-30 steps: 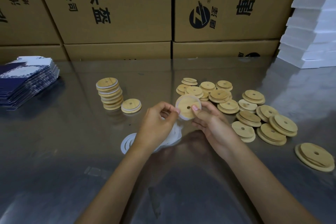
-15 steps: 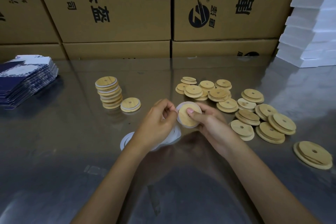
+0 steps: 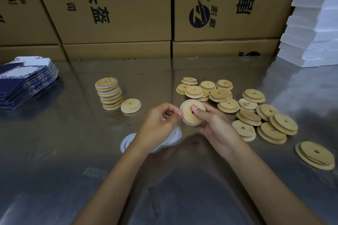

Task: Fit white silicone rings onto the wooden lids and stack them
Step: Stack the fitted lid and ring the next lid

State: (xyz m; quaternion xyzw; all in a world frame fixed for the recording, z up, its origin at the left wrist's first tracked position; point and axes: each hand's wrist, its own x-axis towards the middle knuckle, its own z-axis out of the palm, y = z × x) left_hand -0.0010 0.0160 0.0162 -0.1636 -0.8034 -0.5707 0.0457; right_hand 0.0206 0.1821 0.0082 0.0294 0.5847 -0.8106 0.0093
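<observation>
Steel table (image 3: 54, 151), boxes (image 3: 113, 5) behind. Both hands, L (image 3: 157, 124) & R (image 3: 212, 124), grip lid (image 3: 190, 115); tilted more than before.

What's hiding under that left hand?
Under the left hand lie white silicone rings on the metal table. Their edges stick out on both sides. The hand and wrist cover the middle, so how many there are cannot be told.

Right hand (image 3: 213, 124) grips wooden lid (image 3: 192, 115) with white ring (image 3: 182, 121) at its rim; left hand (image 3: 159, 124) pinches lid's left edge.
</observation>
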